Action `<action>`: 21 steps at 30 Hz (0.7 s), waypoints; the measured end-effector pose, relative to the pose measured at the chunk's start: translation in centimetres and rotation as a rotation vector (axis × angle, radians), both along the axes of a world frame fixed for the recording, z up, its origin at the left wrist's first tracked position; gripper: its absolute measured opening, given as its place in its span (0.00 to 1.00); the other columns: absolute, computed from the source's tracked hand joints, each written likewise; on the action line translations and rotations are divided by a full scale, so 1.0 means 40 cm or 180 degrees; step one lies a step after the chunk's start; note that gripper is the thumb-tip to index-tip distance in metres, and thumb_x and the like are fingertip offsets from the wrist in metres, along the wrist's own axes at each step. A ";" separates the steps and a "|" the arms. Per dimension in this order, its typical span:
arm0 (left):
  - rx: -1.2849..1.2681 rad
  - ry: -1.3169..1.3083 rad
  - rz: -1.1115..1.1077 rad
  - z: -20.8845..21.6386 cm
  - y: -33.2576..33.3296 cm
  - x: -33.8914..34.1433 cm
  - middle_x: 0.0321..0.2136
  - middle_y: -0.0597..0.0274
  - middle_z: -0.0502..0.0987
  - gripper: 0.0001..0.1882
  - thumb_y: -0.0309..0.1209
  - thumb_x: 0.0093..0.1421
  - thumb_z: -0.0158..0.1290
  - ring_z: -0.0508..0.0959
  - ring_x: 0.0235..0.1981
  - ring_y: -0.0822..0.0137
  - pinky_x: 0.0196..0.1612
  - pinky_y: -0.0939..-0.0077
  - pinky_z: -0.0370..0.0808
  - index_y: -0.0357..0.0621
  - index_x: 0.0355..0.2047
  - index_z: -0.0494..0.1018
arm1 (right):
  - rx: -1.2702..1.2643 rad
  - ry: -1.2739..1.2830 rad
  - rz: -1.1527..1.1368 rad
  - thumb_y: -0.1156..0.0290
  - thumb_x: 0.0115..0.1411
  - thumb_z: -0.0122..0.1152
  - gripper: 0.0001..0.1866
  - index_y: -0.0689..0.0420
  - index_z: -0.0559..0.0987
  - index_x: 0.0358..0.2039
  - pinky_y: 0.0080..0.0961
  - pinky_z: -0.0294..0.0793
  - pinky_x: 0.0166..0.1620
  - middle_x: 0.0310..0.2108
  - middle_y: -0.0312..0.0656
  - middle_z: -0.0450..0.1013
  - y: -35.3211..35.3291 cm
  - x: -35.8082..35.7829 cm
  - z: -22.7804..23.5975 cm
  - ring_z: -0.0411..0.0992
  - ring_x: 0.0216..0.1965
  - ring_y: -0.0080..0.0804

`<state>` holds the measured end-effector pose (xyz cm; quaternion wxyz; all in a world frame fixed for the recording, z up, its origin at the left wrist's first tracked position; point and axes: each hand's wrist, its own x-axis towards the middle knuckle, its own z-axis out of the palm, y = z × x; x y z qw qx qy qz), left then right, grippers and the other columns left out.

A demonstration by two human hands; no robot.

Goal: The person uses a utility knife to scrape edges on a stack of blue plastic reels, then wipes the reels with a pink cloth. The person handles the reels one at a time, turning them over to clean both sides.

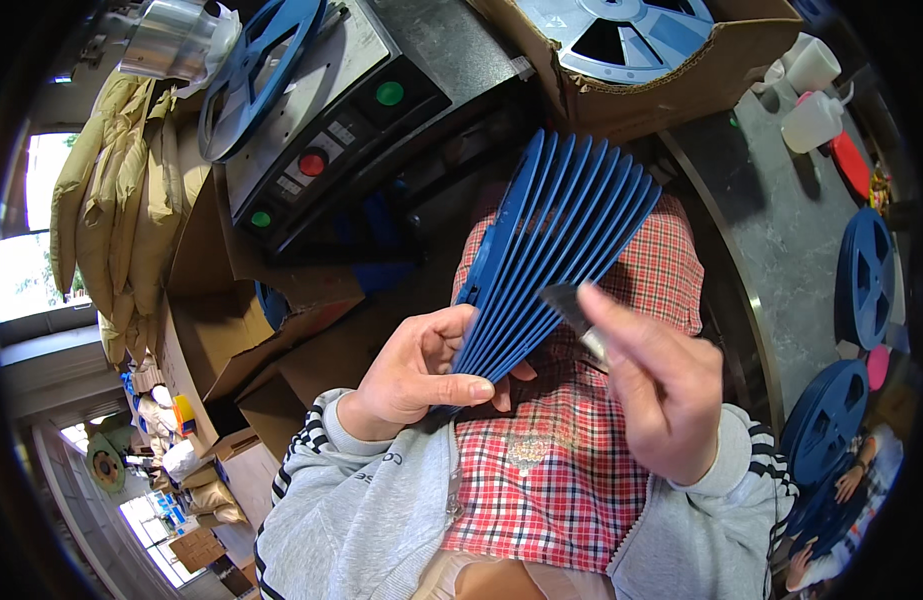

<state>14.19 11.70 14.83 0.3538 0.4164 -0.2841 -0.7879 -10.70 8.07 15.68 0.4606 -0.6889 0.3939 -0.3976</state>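
Machine: I see a big grey metal machine (321, 120) at the top left, with one red and two green round buttons and small white label squares beside them.
Boxes: A big brown cardboard box (671, 85) at the top holds a pale blue plastic reel (621, 35). More open brown cardboard boxes (241, 330) sit low on the left.
Bags: Tan paper sacks (121, 200) hang in a bunch at the far left.
Reels: A stack of flat dark blue plastic reels (556, 255) spreads out like a fan over my red checked apron (561, 450), in the middle, between my two hands.
Left hand: My left hand (421, 370) is closed on the bottom edge of the blue stack, thumb in front.
Right hand: My right hand (651, 375) pinches a small dark strip (571, 310), touching the stack's right edge.
Cups: Two white plastic cups (811, 95) stand at the top right on the grey table (781, 250).
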 end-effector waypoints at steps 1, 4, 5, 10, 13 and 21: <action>0.0015 -0.0053 0.0034 0.000 0.001 -0.003 0.40 0.41 0.80 0.30 0.26 0.52 0.66 0.83 0.33 0.62 0.42 0.70 0.81 0.28 0.54 0.67 | -0.0041 0.0040 0.0259 0.86 0.56 0.56 0.21 0.66 0.77 0.52 0.23 0.72 0.22 0.26 0.51 0.77 0.006 -0.002 0.007 0.75 0.21 0.30; 0.0051 -0.0162 0.0094 -0.002 0.002 -0.009 0.38 0.38 0.80 0.33 0.26 0.50 0.67 0.84 0.31 0.59 0.39 0.67 0.82 0.28 0.54 0.67 | 0.0037 -0.0150 0.0022 0.85 0.58 0.56 0.20 0.67 0.77 0.52 0.22 0.73 0.23 0.25 0.50 0.77 0.006 0.004 0.004 0.75 0.21 0.29; 0.0056 -0.0162 0.0086 -0.002 0.002 -0.007 0.38 0.38 0.80 0.33 0.26 0.50 0.67 0.84 0.31 0.59 0.39 0.67 0.82 0.28 0.54 0.67 | 0.0014 -0.0149 -0.0025 0.85 0.58 0.55 0.20 0.67 0.77 0.52 0.21 0.72 0.23 0.26 0.49 0.77 0.000 0.007 0.001 0.74 0.21 0.27; 0.0061 -0.0106 0.0060 -0.002 -0.001 -0.007 0.38 0.38 0.80 0.33 0.26 0.50 0.67 0.84 0.31 0.59 0.38 0.67 0.82 0.28 0.54 0.66 | -0.0156 -0.0101 -0.0106 0.84 0.62 0.50 0.20 0.66 0.75 0.55 0.13 0.64 0.22 0.24 0.40 0.76 -0.015 0.007 -0.018 0.66 0.17 0.16; 0.0089 -0.0094 0.0063 -0.004 0.001 -0.006 0.38 0.38 0.80 0.33 0.26 0.50 0.66 0.84 0.31 0.59 0.38 0.68 0.82 0.27 0.54 0.66 | -0.0276 0.0076 0.0092 0.85 0.61 0.51 0.20 0.66 0.75 0.55 0.14 0.66 0.23 0.25 0.42 0.76 -0.014 0.003 -0.016 0.67 0.18 0.17; 0.0076 -0.0121 0.0044 -0.003 -0.001 -0.007 0.38 0.38 0.80 0.32 0.26 0.50 0.66 0.84 0.31 0.58 0.38 0.67 0.82 0.27 0.54 0.67 | -0.0316 0.0125 0.0056 0.85 0.60 0.52 0.20 0.67 0.75 0.55 0.15 0.68 0.22 0.25 0.45 0.77 -0.011 0.007 -0.011 0.69 0.18 0.19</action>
